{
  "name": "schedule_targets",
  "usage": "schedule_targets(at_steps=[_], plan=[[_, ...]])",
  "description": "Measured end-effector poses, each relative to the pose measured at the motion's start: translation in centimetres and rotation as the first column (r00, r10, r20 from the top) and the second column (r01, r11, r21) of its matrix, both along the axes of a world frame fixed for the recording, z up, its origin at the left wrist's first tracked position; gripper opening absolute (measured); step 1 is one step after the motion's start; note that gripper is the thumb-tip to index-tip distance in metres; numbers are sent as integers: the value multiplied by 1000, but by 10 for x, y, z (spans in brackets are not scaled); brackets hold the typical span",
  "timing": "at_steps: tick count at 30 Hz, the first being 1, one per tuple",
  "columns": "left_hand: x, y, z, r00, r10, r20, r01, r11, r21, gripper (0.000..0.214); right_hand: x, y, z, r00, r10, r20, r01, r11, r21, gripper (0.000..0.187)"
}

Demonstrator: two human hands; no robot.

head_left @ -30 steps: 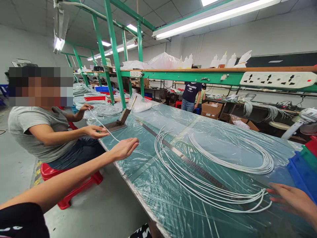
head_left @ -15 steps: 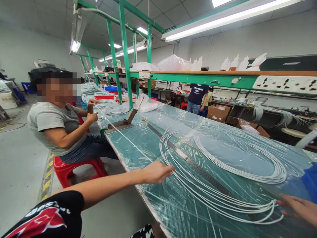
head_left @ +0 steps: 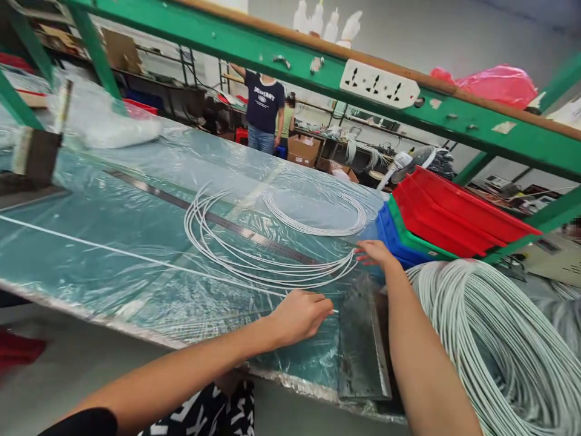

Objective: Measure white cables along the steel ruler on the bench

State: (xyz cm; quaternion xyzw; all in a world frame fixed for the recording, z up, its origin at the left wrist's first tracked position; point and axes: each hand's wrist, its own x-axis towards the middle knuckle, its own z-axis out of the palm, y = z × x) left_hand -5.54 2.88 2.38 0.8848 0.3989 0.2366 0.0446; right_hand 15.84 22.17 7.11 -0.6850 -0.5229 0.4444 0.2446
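Observation:
My left hand (head_left: 302, 318) is closed around a white cable (head_left: 149, 263), whose short end pokes out past the fingers. From there the cable runs taut across the table to the left edge of the view. My right hand (head_left: 374, 251) is reached out with its fingers apart, at the right-hand ends of a loose loop of white cables (head_left: 267, 278); whether it touches them I cannot tell. Just right of my left hand stands a dark metal block (head_left: 361, 339) by the table's front edge. A steel ruler (head_left: 227, 224) lies under the loop.
Another curved bundle of cables (head_left: 313, 227) lies farther back. Stacked red, green and blue bins (head_left: 454, 212) stand at the right, above a big cable coil (head_left: 490, 339). A green shelf beam (head_left: 295, 66) crosses overhead. A person (head_left: 265, 109) stands beyond the table.
The view has swung right, bringing the metal block, bins and big coil into sight. My left hand has moved right with the cable; my right hand stays by the loop's ends.

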Motion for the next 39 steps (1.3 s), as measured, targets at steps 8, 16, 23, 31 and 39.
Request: schedule_targets(at_steps=[8,16,23,31,39], plan=[[41,-12,-11,993,-115,-22,114,992,-52,17,3,6,0,1000,6,8,-6,1000,12,22],[47,-15,-13,994,-105,-26,103,993,-61,15,2,7,2,999,22,29,-22,1000,11,23],[46,-17,-12,995,-98,-36,95,993,-69,13,4,8,0,999,30,38,-30,1000,-2,23],[47,-22,-17,993,-107,-46,106,994,-27,7,0,3,-2,998,44,49,-42,998,-43,25],[46,-28,-13,994,-90,-64,88,996,-34,10,0,4,-10,996,80,48,-76,994,-84,24]])
